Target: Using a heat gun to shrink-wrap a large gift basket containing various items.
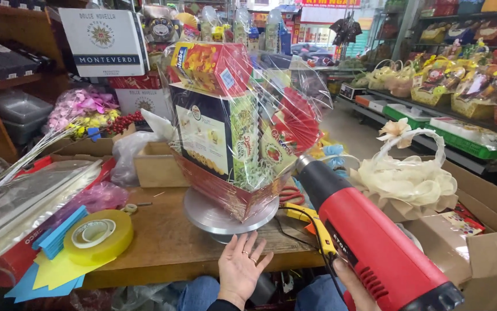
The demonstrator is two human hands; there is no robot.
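Your biggest thing here is the gift basket [234, 138], a red container wrapped in clear film and standing tilted on a round metal turntable [230, 217] in the middle of the wooden table [167, 242]. Inside the film you can see a tall dark box of biscuits, a red and yellow box laid across the top, a green packet and a red folding fan on the right side.

Next in size is the red heat gun [369, 239], which your right hand [355, 285] grips from below; only part of that hand shows. Its dark nozzle points at the basket's lower right edge, just beside the film.

Behind the basket, a plain cardboard box [159, 164] sits on the table; what it holds is hidden. To the right, a cream ribbon basket [407, 178] rests on cartons.

A roll of yellow tape [98, 236] lies on coloured paper at the left.

Your left hand [240, 268] is open, fingers spread, palm up, just in front of the turntable and holding nothing.
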